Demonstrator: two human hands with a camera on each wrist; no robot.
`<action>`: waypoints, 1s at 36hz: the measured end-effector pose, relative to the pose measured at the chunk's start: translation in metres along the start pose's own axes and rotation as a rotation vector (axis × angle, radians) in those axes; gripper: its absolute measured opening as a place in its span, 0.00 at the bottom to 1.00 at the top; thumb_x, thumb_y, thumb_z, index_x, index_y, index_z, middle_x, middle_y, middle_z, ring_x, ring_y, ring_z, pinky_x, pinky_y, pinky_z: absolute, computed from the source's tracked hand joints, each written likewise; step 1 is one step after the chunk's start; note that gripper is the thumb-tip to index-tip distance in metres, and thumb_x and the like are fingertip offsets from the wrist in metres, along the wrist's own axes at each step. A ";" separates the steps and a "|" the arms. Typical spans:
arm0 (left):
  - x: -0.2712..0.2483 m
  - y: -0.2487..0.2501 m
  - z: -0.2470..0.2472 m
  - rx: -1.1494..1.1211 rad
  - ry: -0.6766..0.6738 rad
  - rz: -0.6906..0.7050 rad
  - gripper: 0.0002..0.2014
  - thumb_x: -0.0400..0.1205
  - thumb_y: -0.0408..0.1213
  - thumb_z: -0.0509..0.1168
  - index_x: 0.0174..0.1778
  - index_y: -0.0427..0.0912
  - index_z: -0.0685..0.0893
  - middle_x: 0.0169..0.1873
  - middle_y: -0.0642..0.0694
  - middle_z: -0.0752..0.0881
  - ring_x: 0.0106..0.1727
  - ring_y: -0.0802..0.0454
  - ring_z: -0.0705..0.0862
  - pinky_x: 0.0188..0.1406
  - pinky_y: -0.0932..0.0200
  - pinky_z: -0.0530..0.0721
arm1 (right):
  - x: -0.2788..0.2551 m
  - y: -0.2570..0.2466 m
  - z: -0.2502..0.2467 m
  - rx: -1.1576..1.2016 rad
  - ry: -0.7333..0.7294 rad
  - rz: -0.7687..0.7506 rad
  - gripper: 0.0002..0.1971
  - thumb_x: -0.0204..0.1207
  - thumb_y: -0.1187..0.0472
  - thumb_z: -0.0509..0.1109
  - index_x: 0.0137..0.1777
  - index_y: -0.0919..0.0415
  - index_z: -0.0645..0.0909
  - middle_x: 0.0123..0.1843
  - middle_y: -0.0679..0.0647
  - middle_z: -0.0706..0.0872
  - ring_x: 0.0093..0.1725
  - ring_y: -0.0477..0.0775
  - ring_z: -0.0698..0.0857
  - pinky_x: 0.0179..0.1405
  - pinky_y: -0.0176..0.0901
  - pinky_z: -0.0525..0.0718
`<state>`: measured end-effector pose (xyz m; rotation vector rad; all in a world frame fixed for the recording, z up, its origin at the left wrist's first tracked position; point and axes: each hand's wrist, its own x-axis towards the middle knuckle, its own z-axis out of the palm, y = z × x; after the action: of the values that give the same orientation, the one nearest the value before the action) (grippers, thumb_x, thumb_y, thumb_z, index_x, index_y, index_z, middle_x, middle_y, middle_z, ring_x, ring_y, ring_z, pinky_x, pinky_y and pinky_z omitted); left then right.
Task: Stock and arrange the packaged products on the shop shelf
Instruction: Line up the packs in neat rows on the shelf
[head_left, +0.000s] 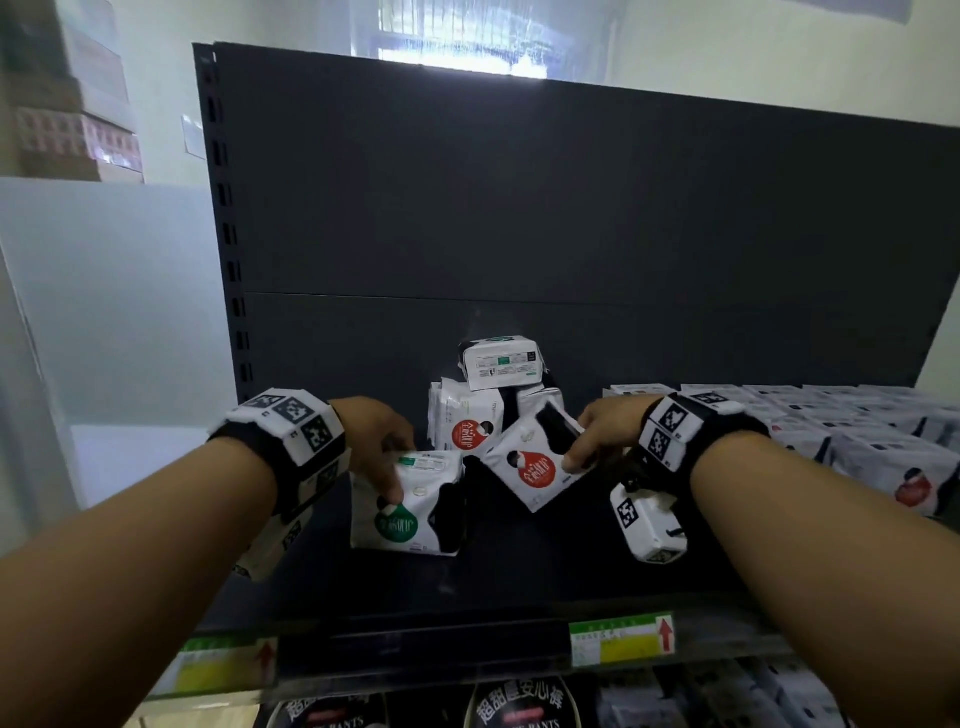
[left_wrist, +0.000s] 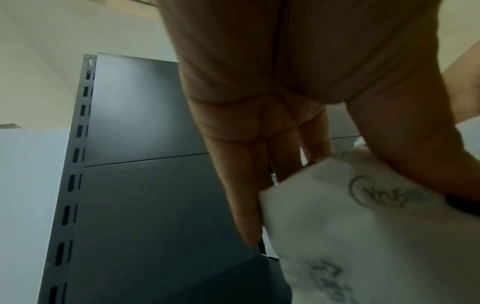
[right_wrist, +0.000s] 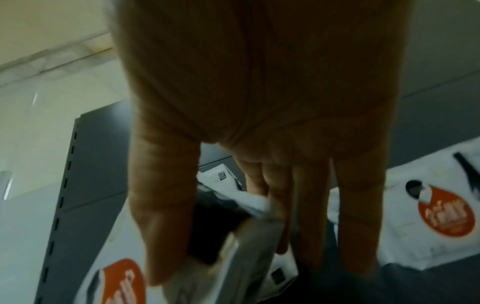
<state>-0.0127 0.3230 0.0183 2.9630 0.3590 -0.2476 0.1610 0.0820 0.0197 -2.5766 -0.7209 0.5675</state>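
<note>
On the dark shelf my left hand grips the top of a white pack with a green logo, thumb in front and fingers behind. The left wrist view shows the same green-logo pack held between thumb and fingers. My right hand pinches the upper corner of a tilted white pack with a red logo; this red-logo pack shows blurred in the right wrist view. Behind them stands another red-logo pack, with a white pack lying on top.
Rows of the same white packs fill the right part of the shelf. The shelf's back panel is bare. Price tags sit on the front rail, and a lower shelf holds black packs.
</note>
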 end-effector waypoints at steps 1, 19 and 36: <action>0.000 0.000 0.000 0.000 0.001 -0.002 0.24 0.65 0.46 0.80 0.57 0.54 0.83 0.48 0.59 0.85 0.54 0.55 0.83 0.61 0.52 0.83 | 0.000 0.003 -0.004 -0.046 -0.018 0.017 0.21 0.58 0.54 0.86 0.48 0.64 0.89 0.41 0.56 0.91 0.38 0.53 0.89 0.38 0.43 0.87; 0.009 -0.004 0.002 0.071 0.050 0.021 0.26 0.65 0.48 0.80 0.58 0.56 0.83 0.46 0.60 0.84 0.47 0.62 0.82 0.41 0.72 0.79 | -0.004 0.013 -0.003 -0.281 0.023 -0.101 0.31 0.65 0.45 0.81 0.65 0.60 0.81 0.62 0.57 0.86 0.62 0.57 0.84 0.60 0.46 0.82; -0.034 0.108 0.026 0.041 0.268 -0.418 0.33 0.65 0.52 0.79 0.63 0.50 0.74 0.60 0.47 0.81 0.59 0.49 0.81 0.56 0.58 0.80 | 0.023 0.161 -0.064 -0.657 0.316 -0.040 0.42 0.60 0.31 0.77 0.69 0.58 0.77 0.71 0.63 0.74 0.67 0.65 0.76 0.64 0.52 0.79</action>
<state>-0.0223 0.2077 0.0128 2.9316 1.0180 0.1034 0.2729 -0.0484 -0.0097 -3.1220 -0.9612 -0.1299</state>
